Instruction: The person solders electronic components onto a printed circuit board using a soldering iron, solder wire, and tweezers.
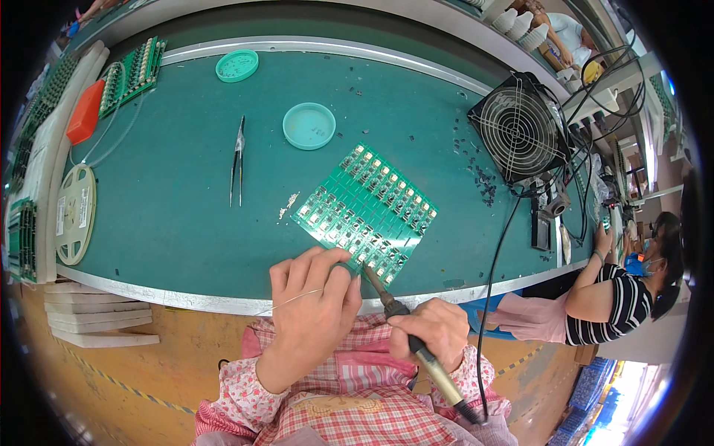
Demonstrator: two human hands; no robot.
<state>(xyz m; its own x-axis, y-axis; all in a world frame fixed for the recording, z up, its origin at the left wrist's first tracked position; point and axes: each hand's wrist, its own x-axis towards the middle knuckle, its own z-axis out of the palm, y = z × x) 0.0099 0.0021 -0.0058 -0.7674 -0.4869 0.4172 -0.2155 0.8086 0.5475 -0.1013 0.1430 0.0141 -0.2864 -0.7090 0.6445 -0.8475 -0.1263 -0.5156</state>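
A green panel of circuit boards (370, 210) lies at a slant near the table's front edge, with rows of small white and dark parts on it. My right hand (433, 332) is closed round the handle of a soldering iron (417, 345), whose tip meets the panel's near edge. Its black cord runs up to the right. Curled at the same edge, my left hand (316, 290) has a thin solder wire (297, 298) running across its fingers. The wire's working end is hidden by the fingers. Tweezers (238, 160) lie further left on the mat.
Two round green dishes (309, 126) (237, 66) sit beyond the panel. A black fan (517, 126) stands at right beside scattered dark chips (485, 186). At left are a component reel (76, 214), an orange-red box (85, 111) and stacked boards. A co-worker (610, 297) sits at right.
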